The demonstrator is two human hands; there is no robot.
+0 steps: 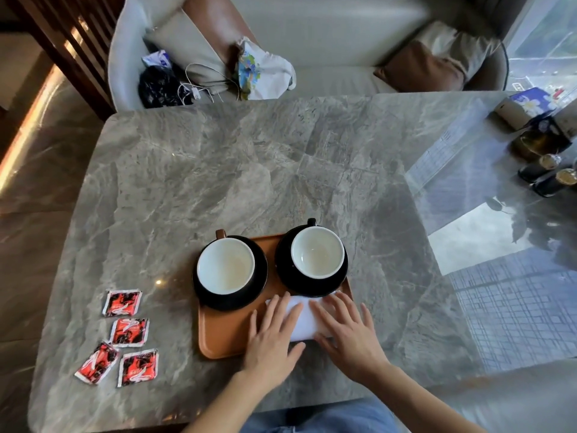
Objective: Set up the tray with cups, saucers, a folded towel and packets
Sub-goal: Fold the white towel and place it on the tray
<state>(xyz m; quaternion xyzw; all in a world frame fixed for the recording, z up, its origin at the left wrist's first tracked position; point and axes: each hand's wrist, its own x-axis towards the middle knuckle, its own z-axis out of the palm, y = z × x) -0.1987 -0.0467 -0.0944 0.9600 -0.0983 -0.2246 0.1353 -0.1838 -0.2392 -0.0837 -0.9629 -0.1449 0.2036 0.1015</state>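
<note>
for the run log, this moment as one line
left hand: flat on towel | right hand: flat on towel | towel: on tray | cups: on saucers on tray | packets: on table

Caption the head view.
Left hand and right hand press the folded towel on the tray near two cups on saucers; four packets lie beside it.

Left hand (271, 337): palm down, fingers straight and slightly spread, pointing away from the body. Right hand (348, 334): same posture, fingers angled a little leftward. The two lie side by side, close but not touching (thumbs turned inward toward each other). Both forearms (415, 392) are bare, entering from the lower edge and converging.
</note>
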